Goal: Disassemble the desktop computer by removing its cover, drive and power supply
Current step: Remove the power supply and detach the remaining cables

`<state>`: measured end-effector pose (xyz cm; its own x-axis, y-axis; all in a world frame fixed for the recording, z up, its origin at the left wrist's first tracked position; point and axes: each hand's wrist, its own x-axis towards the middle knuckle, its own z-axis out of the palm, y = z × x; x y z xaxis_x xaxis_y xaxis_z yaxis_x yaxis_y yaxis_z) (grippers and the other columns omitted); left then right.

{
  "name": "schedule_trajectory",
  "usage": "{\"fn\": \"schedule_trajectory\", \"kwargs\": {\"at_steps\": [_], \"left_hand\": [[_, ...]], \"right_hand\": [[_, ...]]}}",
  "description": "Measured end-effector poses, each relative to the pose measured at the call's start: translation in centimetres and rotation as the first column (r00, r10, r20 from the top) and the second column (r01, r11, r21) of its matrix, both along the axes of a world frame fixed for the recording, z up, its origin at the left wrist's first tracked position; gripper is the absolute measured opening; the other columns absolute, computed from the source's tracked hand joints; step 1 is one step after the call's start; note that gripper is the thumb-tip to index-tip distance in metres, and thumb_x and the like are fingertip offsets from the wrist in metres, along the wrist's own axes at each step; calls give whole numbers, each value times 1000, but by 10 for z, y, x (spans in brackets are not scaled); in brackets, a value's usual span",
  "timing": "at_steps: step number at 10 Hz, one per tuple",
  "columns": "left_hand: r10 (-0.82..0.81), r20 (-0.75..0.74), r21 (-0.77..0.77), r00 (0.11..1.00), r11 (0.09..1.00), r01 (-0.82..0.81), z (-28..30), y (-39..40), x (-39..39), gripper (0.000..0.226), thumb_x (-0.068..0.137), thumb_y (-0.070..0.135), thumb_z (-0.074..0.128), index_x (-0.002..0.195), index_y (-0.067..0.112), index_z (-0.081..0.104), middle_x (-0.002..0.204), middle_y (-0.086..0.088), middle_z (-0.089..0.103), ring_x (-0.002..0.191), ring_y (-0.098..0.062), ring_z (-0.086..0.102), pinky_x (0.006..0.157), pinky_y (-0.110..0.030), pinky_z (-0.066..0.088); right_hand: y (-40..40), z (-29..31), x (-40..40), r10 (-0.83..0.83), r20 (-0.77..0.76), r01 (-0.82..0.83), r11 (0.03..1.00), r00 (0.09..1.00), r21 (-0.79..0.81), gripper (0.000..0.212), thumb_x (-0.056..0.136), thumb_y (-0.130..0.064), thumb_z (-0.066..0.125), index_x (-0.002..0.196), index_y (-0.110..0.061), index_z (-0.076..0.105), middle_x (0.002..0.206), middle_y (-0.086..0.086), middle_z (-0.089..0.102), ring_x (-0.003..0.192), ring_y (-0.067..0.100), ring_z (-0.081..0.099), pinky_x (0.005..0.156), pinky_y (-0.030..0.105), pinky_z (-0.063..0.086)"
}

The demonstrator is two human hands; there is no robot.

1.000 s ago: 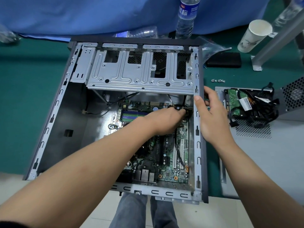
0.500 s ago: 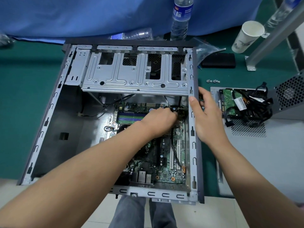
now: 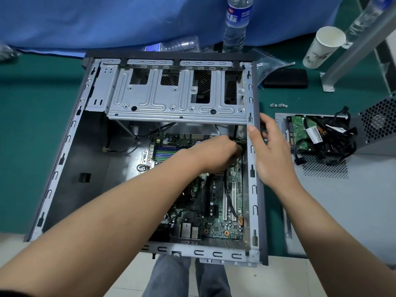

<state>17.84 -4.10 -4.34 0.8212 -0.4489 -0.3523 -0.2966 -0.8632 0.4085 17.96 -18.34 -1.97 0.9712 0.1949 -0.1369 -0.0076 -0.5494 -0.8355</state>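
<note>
The open case (image 3: 70, 159) lies flat at centre; the left hand (image 3: 216, 153), fingers curled on a cable near the motherboard (image 3: 216, 202) at 1 o'clock, the right hand (image 3: 270, 151) clasps the wall. Fragile connector: grip its plug

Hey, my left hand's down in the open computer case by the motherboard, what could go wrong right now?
1. The left hand works at the green motherboard's far right corner, fingertips hidden; tugging blind may strain a connector.
2. The right hand grips the grey metal case's right edge rail, which could cut if the hand slips.
3. Small silver screws lie loose on the green mat and could roll away.
</note>
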Motion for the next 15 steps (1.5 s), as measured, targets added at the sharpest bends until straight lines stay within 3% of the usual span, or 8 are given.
{"fn": "schedule_trajectory", "kwargs": {"at_steps": [1,4,6,8,10,11,12,15], "left_hand": [[43,18,-45,999,998,-43,0,0,-1,19,93,16,49,78,6,56,71,-12,55,69,-32,55,65,-38,48],[132,9,81,991,988,-132,-12,0,-8,29,97,31,48,112,5,50,101,-20,61,94,-39,60,67,-37,44],[87,-61,-30,994,996,-89,-7,2,-6,24,92,5,45,116,2,48,99,-22,63,91,-39,60,76,-47,49],[140,30,-33,990,990,-139,-5,-3,-4,21,97,21,49,98,3,60,89,-20,63,81,-35,60,63,-35,42],[180,58,86,982,979,-185,-9,-8,-6,35,100,34,45,109,4,58,96,-20,62,90,-39,61,62,-35,36],[143,-38,35,989,989,-141,-12,-3,-8,26,98,22,47,118,5,46,105,-21,61,96,-40,60,72,-41,47],[115,-97,-40,989,992,-119,-11,3,-11,23,94,11,46,117,4,44,107,-20,62,96,-38,59,78,-47,49],[271,49,-76,961,961,-267,-9,-3,-9,23,95,26,51,98,5,59,97,-20,63,90,-39,60,69,-36,46]], "right_hand": [[0,-1,0,-1,0,1,1000,1000,2,45,98,-36,43,140,-19,40,135,0,51,122,17,49,105,39,37],[-1,0,-1,6,1,-6,1000,1000,14,46,98,-37,42,140,-20,39,136,-1,51,123,16,48,105,40,37],[0,1,-1,6,0,-6,1000,1000,12,46,98,-36,42,140,-20,39,136,-1,50,123,15,48,105,39,37],[0,1,-1,1,-2,-1,1000,1000,8,46,98,-37,42,140,-20,39,136,0,50,123,16,48,105,40,37],[0,1,-1,-1,3,1,1000,1000,5,45,98,-36,42,140,-20,39,136,0,50,123,16,48,105,39,37],[0,1,-1,-5,0,5,1000,1000,3,45,98,-36,42,140,-20,39,135,-1,51,122,16,48,105,39,37],[0,1,-1,-8,-3,8,1000,1000,2,45,98,-37,42,140,-21,40,134,-2,51,121,15,49,104,38,38],[0,1,-1,-9,-1,9,1000,1000,7,44,98,-37,42,140,-22,39,133,-1,51,121,15,49,104,39,38]]}}
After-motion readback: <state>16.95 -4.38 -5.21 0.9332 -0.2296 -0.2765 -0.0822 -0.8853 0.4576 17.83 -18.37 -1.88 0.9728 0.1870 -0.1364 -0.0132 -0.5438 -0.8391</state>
